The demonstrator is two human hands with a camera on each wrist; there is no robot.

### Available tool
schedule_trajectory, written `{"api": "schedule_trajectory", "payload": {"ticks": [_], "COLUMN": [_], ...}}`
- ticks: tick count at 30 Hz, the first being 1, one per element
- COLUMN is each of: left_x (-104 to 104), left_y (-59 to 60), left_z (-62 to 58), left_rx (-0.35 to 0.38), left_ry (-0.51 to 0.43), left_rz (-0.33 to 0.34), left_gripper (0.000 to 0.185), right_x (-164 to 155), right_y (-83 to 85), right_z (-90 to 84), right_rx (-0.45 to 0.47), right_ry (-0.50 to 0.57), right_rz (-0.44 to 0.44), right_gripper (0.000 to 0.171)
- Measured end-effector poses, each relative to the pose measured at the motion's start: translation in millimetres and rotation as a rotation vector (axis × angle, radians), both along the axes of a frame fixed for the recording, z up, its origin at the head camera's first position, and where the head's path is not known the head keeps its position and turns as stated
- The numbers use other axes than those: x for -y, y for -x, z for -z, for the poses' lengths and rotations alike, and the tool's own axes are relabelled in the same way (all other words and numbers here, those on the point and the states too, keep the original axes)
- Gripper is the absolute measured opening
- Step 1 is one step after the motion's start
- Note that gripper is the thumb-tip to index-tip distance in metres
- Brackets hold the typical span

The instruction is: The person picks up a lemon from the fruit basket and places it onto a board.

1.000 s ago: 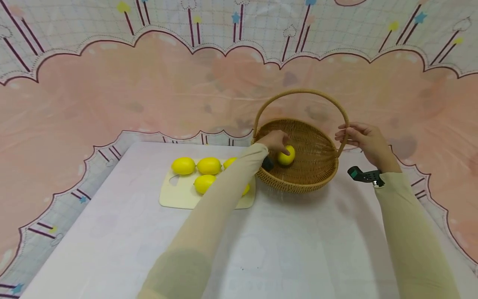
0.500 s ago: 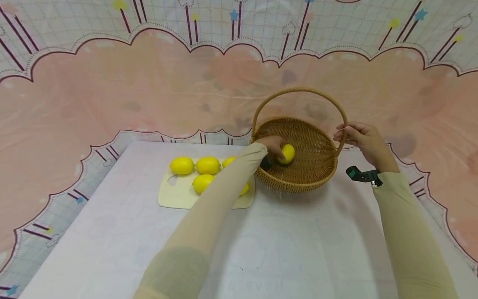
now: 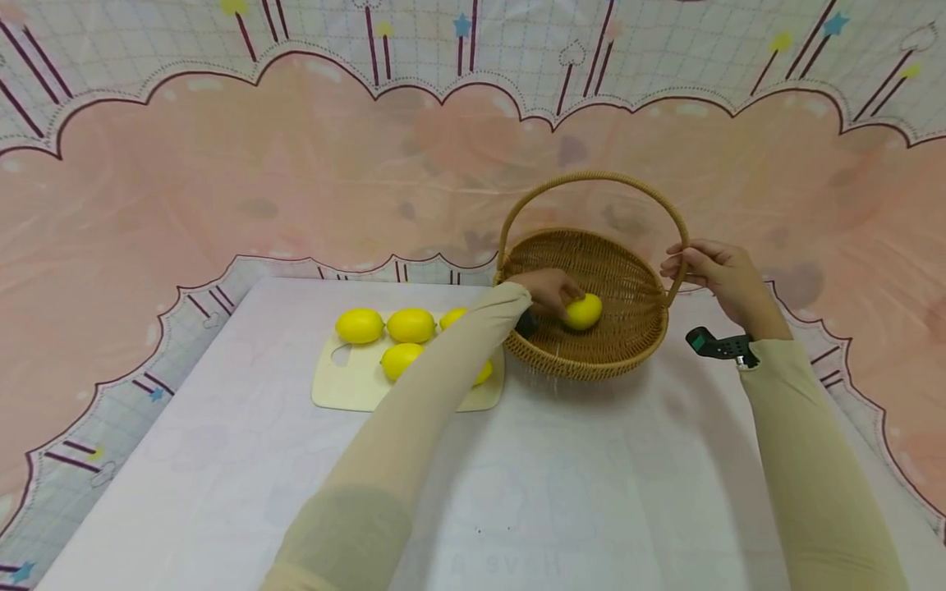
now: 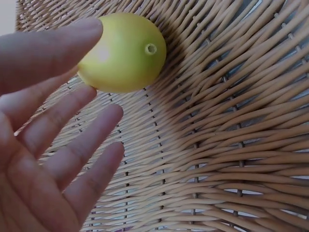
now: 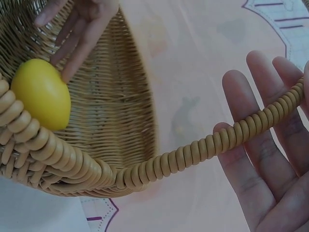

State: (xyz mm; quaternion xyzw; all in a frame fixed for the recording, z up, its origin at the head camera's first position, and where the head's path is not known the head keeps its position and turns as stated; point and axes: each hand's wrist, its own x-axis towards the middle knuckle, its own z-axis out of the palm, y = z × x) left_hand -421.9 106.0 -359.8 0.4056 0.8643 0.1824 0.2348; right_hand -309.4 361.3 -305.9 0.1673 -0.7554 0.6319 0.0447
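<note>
A yellow lemon (image 3: 584, 313) lies inside the tilted wicker basket (image 3: 591, 357). My left hand (image 3: 548, 289) reaches into the basket from the left. In the left wrist view its thumb (image 4: 72, 41) overlaps the lemon's edge, and its other fingers are spread and fairly straight, tips right at the fruit. From the right wrist view, the thumb appears apart from the lemon and the fingers point at it. My right hand (image 3: 727, 275) holds the right side of the basket's handle (image 5: 217, 145) between thumb and fingers, the fingers behind it.
A cream cutting board (image 3: 343, 394) carries several more lemons (image 3: 359, 326), some partly hidden by the left sleeve (image 3: 414, 410). Board and basket stand on a white tabletop (image 3: 591, 492). Close behind hangs a patterned pink cloth (image 3: 332, 197).
The lemon in the basket has shifted slightly right and down. My left fingers have moved a little right after it and loosened. The right hand stays on the handle.
</note>
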Motion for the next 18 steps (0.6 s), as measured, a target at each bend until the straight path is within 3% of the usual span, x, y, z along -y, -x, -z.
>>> {"api": "schedule_trajectory", "payload": {"ticks": [8, 18], "left_x": [-1.8, -2.2], "left_y": [-2.5, -6.9], "left_z": [-2.0, -3.7], "left_rx": [0.053, 0.051], "left_ry": [-0.113, -0.017], "left_rz": [0.027, 0.01], "left_gripper": [0.04, 0.054], "right_x": [-1.4, -0.3], "right_y": [0.9, 0.9], "right_z": [0.7, -1.2], "right_rx": [-0.003, 0.005], "right_ry": [0.011, 0.009], "right_rz": [-0.01, -0.007], "right_gripper": [0.02, 0.02]}}
